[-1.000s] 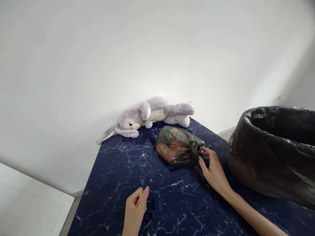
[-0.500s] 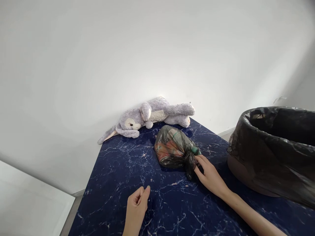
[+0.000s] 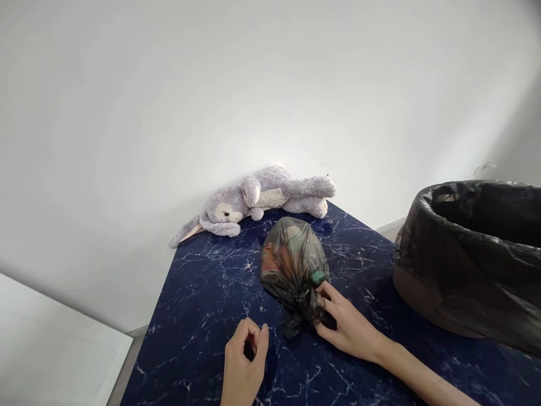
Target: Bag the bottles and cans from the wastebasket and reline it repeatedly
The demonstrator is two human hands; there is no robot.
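Note:
A knotted black plastic garbage bag [image 3: 295, 254] lies on the dark blue marbled tabletop. Through its thin film show orange-red, pale and green contents. My right hand [image 3: 344, 322] has its fingers and thumb around the bag's twisted neck, gripping it from the right. Below and to the left, apart from the bag, is my left hand [image 3: 246, 355], its fingers curled towards the thumb in a loose fist. Nothing shows inside the left hand.
A grey plush rabbit [image 3: 266, 197] lies on its side at the table's back edge, by the white wall. To the right stands a brownish bin [image 3: 426, 299] lined with a black bag [image 3: 473, 265]. The blue table's [image 3: 190, 316] left edge drops to the floor.
My right hand has moved left and nearer to me, swinging the bag's knotted end round towards me. My left hand has shifted slightly right, its fingers loosening a little.

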